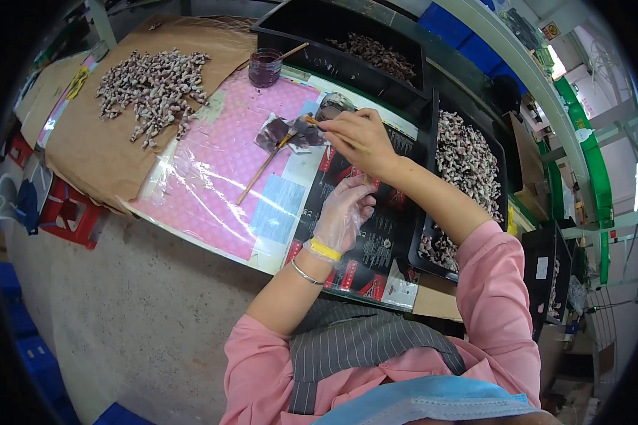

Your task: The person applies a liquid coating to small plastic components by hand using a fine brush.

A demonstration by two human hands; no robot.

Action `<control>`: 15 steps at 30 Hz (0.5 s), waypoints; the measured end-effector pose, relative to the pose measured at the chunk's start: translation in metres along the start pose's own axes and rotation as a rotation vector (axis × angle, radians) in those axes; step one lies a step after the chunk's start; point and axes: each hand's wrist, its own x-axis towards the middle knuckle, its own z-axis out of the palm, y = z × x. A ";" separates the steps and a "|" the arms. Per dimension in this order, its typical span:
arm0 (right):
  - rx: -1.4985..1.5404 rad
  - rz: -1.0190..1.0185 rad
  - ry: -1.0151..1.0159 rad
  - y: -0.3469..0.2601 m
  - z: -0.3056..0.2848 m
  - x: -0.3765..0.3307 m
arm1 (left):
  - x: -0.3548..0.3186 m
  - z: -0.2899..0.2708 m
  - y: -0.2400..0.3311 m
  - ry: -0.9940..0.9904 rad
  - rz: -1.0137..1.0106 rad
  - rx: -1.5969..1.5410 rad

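Observation:
My right hand (361, 138) is closed in a pinch on a thin paintbrush (310, 120), whose tip points left over a paint-smeared scrap (273, 132). Just below it, my left hand (344, 216), in a clear glove with a yellow band at the wrist, has its fingers curled together; any small piece in them is too hidden to name. A second paintbrush (264, 170) with a wooden handle lies across the scrap, bristles toward my right hand. Behind my right fingers stands a glass jar (335, 103) with dark contents.
A glass jar (264, 69) of dark red liquid stands farther back, a wooden stick across it. Small whitish-purple pieces (152, 92) are heaped on brown paper (92, 166) at left. Black trays at the back (305, 39) and right (432, 142) hold more. A red stool (71, 212) stands below.

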 end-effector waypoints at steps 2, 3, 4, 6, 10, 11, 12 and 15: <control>-0.041 0.005 -0.021 0.002 0.009 0.003 | 0.002 0.000 -0.001 -0.005 0.002 0.000; -0.083 0.015 -0.043 0.003 0.013 0.002 | 0.002 0.000 -0.001 -0.006 -0.001 0.002; -0.082 0.014 -0.043 0.006 0.017 0.001 | 0.002 0.001 -0.001 -0.008 -0.004 0.004; -0.110 -0.012 -0.170 0.007 0.022 0.001 | 0.000 0.000 -0.001 -0.001 -0.001 0.003; -0.085 -0.018 -0.156 -0.001 0.018 0.000 | -0.004 -0.005 -0.001 -0.011 0.007 -0.003; -0.077 -0.042 -0.137 -0.004 0.017 -0.001 | -0.005 -0.006 -0.001 -0.008 0.008 -0.006; -0.073 -0.063 -0.114 -0.004 0.016 -0.002 | -0.006 -0.006 0.000 -0.018 0.009 0.010; -0.082 -0.083 -0.191 -0.004 0.011 -0.006 | -0.006 -0.005 -0.001 -0.015 -0.003 0.034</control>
